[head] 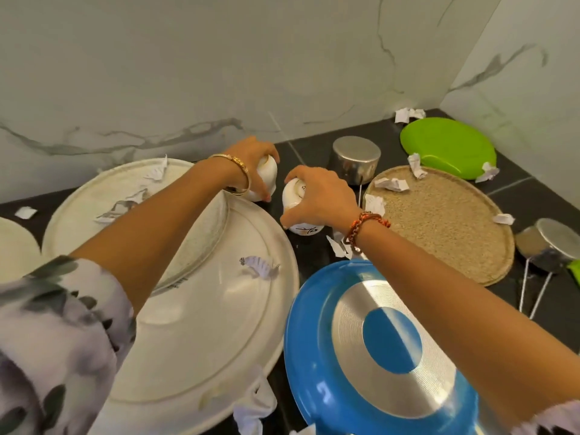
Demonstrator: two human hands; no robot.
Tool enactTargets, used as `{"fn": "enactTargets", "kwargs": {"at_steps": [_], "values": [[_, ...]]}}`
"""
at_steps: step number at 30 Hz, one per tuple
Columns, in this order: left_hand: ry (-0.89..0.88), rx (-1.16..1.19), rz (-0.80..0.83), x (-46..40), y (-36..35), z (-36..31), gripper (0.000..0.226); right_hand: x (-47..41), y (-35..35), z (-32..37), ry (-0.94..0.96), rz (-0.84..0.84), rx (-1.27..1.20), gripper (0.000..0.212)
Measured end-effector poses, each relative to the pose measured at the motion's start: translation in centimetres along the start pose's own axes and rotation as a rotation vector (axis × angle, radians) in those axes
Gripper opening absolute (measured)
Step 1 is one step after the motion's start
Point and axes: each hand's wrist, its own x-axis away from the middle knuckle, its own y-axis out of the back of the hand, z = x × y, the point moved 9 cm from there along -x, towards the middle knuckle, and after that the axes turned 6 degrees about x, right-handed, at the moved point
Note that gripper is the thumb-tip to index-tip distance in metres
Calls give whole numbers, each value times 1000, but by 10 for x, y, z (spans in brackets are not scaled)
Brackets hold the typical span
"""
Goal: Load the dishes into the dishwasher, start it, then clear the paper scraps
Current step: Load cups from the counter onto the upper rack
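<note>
On the dark tiled desk (392,142), two small glossy white cups are gripped, both upside down. One cup (266,177) is enclosed by the curled fingers of the left hand (251,158); the other cup (298,199), marked with dark script, is grasped from above by the right hand (317,196). Two large round cream plates (201,324) are overlapped at left. An inverted blue pan (376,340) with a ridged metal base is set beside a round woven tray (445,221). Crumpled paper scraps (392,184) are scattered across the dishes and desk.
</note>
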Motion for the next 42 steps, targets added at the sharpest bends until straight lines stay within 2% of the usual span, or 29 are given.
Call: {"fn": "enactTargets", "kwargs": {"at_steps": [3,6,8,11,17,20,23,27,29,33,38,42], "values": [[13,-45,-56,5,10,-3,70,10,16,-2,-36,-114,-63,63],[-6,-17,-226,22,49,-17,68,33,55,-1,-67,-319,-142,63],[-65,31,-322,41,77,-43,68,58,88,1,-90,-432,-148,62],[-187,90,-332,69,101,-95,67,103,135,-1,-166,-535,-138,57],[-465,134,-214,112,78,-211,67,218,168,-43,-351,-544,-129,61],[-604,154,-100,139,42,-282,68,292,168,-77,-527,-577,-156,62],[-815,152,28,179,-4,-365,63,386,168,-108,-706,-647,-195,57],[-1106,190,158,269,-49,-464,63,523,167,-125,-960,-787,-179,50],[-1233,207,224,322,-65,-504,67,587,165,-121,-1071,-828,-125,50],[-1467,195,313,441,-101,-567,61,722,152,-95,-1270,-925,-73,48],[-1643,182,384,585,-155,-599,62,866,109,-53,-1460,-972,-85,57],[-1737,216,566,710,-200,-607,64,980,59,-5,-1592,-1058,-175,47]]}}
